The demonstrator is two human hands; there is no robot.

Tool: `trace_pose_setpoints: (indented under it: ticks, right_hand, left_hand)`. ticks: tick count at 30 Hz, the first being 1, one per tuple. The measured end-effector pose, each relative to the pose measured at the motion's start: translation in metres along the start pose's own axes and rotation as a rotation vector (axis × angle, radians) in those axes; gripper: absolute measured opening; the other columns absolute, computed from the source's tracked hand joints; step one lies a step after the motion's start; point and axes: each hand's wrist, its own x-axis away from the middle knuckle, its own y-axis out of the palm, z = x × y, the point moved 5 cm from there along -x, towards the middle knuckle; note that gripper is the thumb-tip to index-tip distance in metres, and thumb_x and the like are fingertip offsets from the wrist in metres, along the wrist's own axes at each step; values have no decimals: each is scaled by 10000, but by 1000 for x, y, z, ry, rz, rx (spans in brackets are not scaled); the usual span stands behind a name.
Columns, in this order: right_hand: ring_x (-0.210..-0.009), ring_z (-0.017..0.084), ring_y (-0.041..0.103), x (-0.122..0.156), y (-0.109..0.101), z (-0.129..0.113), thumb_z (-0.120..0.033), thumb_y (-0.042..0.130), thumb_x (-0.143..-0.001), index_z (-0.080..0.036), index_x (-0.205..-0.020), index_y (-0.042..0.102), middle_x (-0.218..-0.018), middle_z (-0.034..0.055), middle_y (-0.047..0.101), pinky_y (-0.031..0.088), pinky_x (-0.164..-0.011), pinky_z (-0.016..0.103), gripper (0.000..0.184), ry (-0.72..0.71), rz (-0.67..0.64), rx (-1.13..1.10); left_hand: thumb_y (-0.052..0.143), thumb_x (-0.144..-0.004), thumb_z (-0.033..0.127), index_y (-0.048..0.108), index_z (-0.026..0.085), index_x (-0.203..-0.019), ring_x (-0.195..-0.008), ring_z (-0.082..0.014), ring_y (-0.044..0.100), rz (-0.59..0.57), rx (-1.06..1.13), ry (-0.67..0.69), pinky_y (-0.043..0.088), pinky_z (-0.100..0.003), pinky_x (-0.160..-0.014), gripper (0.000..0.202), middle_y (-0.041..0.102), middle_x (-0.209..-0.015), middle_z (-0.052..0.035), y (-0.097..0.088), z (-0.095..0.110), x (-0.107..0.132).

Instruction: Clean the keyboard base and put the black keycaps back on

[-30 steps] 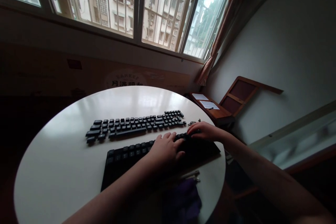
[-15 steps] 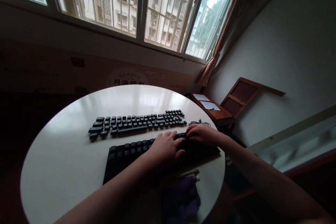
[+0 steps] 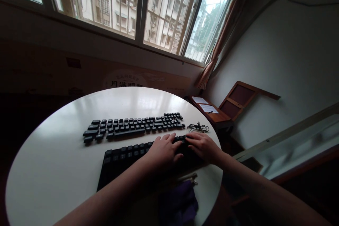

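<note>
A black keyboard (image 3: 120,159) lies near the front of the round white table (image 3: 60,169). My left hand (image 3: 162,152) rests flat on its right half, fingers stretched out over the keys. Right beside it, my right hand (image 3: 203,147) lies on the keyboard's right end, its fingers pointing left and almost touching the left hand. Neither hand visibly holds anything. Just beyond the keyboard, several loose black keycaps (image 3: 132,125) are set out in rows in a keyboard layout.
A small coiled black cable (image 3: 198,127) lies right of the keycaps. A purple cloth (image 3: 178,203) and a thin metal tool (image 3: 188,177) sit at the table's front edge. A wooden chair with papers (image 3: 212,110) stands to the right, under the barred window.
My right hand has slid left along the keyboard's far right end, closer to my left hand, uncovering the coiled cable. My left hand has barely moved. The view has shifted slightly.
</note>
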Motion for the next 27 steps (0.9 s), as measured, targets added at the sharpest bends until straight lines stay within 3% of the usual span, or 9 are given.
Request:
trace_pose_setpoints:
  ticks: [6,11,14,17,22,27]
  right_hand:
    - [-1276,316,516,15,-2,4,-279,574,-954,-220,-1193,710,-1348,112,610,451,-1051,532,282,24,58,-15]
    - [-1301,315,496,-5,-9,6,-292,578,-951,-240,-946,767,-1379,74,594,430,-1066,526,196,-33,41,-16]
    - [-1259,296,531,-37,-15,16,-272,576,-951,-220,-905,758,-1339,92,616,438,-1059,499,194,-40,139,-31]
    - [-1146,257,601,-84,-10,40,-213,615,-919,-208,-964,758,-1201,107,676,483,-1013,441,150,43,212,-90]
    - [-1178,259,599,-163,26,76,-164,702,-852,-210,-953,787,-1209,109,680,431,-1075,435,140,145,-24,-111]
    - [-1183,280,613,-204,53,88,-151,782,-770,-230,-934,804,-1212,99,690,443,-1065,418,184,134,-206,-117]
  left_hand:
    - [513,-930,507,548,266,-1400,-1322,-373,481,-5,9,-5,404,-553,-1040,529,439,-1518,-177,-1,0,1]
    - [507,-932,512,547,270,-1399,-1324,-375,476,10,12,-3,398,-551,-1040,527,440,-1518,-173,0,0,2]
    - [497,-936,516,539,259,-1410,-1326,-379,472,4,17,-4,390,-558,-1046,541,432,-1521,-182,1,-1,2]
    - [499,-932,520,540,247,-1411,-1325,-388,469,9,24,0,390,-572,-1041,552,422,-1526,-192,4,-3,1]
    - [510,-920,529,541,248,-1405,-1300,-398,485,14,27,-3,401,-583,-1023,562,435,-1513,-195,5,-4,1]
    - [509,-920,516,540,249,-1402,-1293,-387,490,-13,27,-14,401,-568,-1021,552,469,-1483,-191,1,-1,3]
